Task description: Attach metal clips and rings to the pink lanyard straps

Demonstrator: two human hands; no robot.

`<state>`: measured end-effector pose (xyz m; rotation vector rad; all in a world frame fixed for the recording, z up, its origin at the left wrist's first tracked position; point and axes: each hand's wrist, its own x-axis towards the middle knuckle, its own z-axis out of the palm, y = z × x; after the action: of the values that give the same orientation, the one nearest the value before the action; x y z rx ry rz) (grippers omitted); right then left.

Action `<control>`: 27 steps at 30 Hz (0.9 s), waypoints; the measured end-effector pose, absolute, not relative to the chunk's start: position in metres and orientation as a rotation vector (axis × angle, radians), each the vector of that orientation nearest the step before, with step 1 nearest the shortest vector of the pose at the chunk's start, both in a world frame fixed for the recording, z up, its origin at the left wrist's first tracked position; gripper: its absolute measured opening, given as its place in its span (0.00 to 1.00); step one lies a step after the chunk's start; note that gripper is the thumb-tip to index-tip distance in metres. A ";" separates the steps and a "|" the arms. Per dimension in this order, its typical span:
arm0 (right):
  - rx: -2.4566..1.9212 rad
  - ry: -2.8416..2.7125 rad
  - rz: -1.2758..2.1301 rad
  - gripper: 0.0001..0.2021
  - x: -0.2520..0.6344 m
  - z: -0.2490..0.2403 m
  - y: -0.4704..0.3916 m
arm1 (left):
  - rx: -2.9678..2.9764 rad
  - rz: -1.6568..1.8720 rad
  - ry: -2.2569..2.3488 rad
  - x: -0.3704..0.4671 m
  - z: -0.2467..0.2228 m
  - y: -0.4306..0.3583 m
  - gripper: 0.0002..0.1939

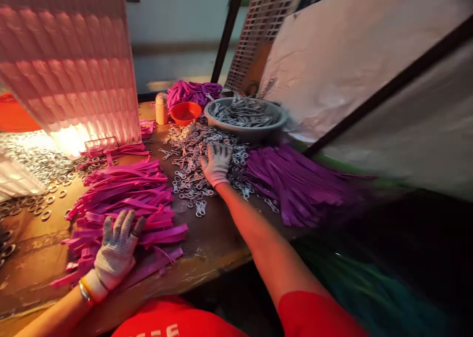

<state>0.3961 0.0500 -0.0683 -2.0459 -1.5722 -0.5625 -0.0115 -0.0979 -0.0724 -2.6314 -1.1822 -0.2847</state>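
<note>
The gloved right hand (217, 165) lies on top of the pile of metal clips (189, 155); I can't tell if it pinches any. Left of the pile and nearer, the gloved left hand (116, 253) rests loosely, fingers spread, on pink straps (125, 194). Purple straps (291, 184) lie right of the pile. Behind it sit a gray basin (225, 123) and a red bowl (185, 113).

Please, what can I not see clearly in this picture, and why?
In the head view:
- Metal clips under the right hand: hidden by its back.
- Pink strips under the left hand: hidden the same way.
- Purple strips: right ends blurred.
- Shirt lettering: cut off by the bottom edge.
</note>
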 end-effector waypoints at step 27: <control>-2.001 -1.572 -0.557 0.26 0.397 -0.072 0.047 | -2.751 -0.129 -1.230 -0.002 -0.070 -0.112 0.48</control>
<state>0.3966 0.0465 -0.0718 -2.0014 -1.5715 -0.5568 -0.0020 -0.1123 -0.0699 -2.7508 -1.2303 -0.1288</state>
